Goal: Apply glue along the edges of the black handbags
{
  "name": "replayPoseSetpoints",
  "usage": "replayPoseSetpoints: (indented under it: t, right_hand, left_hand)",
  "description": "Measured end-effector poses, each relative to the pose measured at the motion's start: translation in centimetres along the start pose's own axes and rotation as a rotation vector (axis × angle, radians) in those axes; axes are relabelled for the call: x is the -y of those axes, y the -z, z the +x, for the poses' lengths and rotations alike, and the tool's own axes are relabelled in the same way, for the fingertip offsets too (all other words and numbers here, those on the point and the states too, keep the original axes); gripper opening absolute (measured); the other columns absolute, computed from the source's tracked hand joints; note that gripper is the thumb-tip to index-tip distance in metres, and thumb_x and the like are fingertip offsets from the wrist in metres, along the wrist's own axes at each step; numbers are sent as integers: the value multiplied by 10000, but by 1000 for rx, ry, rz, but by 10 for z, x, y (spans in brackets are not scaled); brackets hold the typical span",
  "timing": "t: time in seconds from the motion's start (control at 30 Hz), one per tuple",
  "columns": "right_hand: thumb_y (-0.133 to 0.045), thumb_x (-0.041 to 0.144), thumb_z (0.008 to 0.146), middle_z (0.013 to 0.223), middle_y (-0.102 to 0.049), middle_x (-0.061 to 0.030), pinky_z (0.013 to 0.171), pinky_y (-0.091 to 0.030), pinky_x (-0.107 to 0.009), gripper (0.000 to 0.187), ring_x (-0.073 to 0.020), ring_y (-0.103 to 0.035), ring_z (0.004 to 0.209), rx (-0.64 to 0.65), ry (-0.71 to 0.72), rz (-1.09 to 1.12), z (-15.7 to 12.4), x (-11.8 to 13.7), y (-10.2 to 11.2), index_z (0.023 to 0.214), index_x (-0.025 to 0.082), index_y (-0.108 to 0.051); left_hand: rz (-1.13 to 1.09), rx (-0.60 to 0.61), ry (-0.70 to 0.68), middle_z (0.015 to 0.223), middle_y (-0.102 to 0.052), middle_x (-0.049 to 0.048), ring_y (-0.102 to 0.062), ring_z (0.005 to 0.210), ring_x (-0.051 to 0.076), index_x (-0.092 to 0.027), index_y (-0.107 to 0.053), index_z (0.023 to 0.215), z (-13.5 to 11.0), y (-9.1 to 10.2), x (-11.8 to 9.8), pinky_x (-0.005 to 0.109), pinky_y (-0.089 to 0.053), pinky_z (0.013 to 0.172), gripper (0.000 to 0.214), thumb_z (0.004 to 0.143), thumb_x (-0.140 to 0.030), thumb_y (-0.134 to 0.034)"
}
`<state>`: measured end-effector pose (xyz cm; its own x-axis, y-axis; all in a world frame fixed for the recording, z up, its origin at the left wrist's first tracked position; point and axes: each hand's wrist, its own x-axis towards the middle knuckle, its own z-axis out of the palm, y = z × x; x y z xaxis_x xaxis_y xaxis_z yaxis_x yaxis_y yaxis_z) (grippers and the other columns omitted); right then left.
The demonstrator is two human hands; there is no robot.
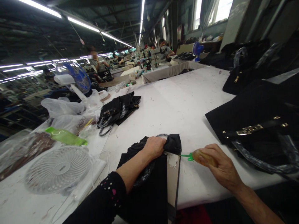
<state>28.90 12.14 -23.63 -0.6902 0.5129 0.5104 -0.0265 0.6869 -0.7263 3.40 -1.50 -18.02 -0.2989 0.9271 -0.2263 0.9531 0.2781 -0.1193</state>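
My left hand (pixel 154 147) is closed on the gathered top of a black bag (pixel 149 189) at the front of the white table. A pale beige strip with a dark edge (pixel 172 177) runs down the bag's right side. My right hand (pixel 218 165) grips a glue bottle (pixel 202 157), yellowish brown with a green nozzle. The nozzle points left, its thin tip at the upper edge of the beige strip; whether it touches is hard to tell. Clear plastic wrap partly shows under my left forearm.
Black bags with gold hardware (pixel 249 129) lie at right, and a folded black bag (pixel 116 109) lies further back. A white fan (pixel 58 169), a green bottle (pixel 66 136) and plastic bags (pixel 63 107) crowd the left. Beyond are a blue fan (pixel 78 77) and people working.
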Motion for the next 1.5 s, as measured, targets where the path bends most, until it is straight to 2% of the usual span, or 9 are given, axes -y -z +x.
replayPoseSetpoints:
  t: [0.33,0.8,0.97,1.13,1.27,1.4,1.5]
  right_hand:
    - [-629,311,947,986,-580,-24,724,-527,-302,138,-171,-633,853,58,13,6,1,3,6,1076,280,-669]
    - [-641,273,936,1001,-581,-29,722,-548,-291,148,-175,-632,874,-41,26,31,-4,6,3,1082,286,-660]
    - [-610,250,952,982,-592,-24,696,-563,-273,162,-165,-652,854,125,52,134,-15,10,5,1108,285,-641]
    - [-643,246,932,1006,-590,-29,678,-575,-273,185,-168,-651,850,-2,53,89,-17,8,3,1110,293,-651]
    - [-617,261,946,977,-602,-26,671,-583,-282,169,-174,-664,837,103,57,135,-14,9,3,1107,298,-651]
    - [-642,263,932,990,-606,-31,665,-586,-283,168,-179,-661,840,-14,62,76,-16,10,4,1094,300,-659]
    - [-639,250,932,994,-605,-33,677,-591,-286,173,-180,-667,850,78,60,113,-18,8,4,1099,291,-656]
  left_hand:
    - [-1,0,4,897,-745,74,-718,874,291,-240,-663,907,-1,-1,0,380,-556,757,177,869,-227,-491]
    - [1,-7,2,885,-747,77,-720,871,295,-234,-664,901,-1,-1,0,382,-556,754,170,863,-223,-499]
    - [-2,-17,-9,888,-748,74,-720,863,305,-234,-654,897,-1,-3,0,392,-558,740,159,851,-223,-502]
    - [-2,-18,-8,873,-743,77,-718,858,308,-230,-649,886,-1,-3,1,391,-555,730,155,855,-223,-497]
    - [-3,-14,-8,872,-743,75,-718,861,301,-232,-649,890,-1,-2,0,380,-553,731,147,856,-234,-507]
    - [1,-2,4,887,-743,82,-718,866,302,-232,-649,899,-1,-1,-1,388,-550,748,150,867,-236,-503]
    - [1,8,4,899,-744,82,-718,875,297,-235,-652,912,-1,-1,-1,384,-550,759,152,867,-235,-506]
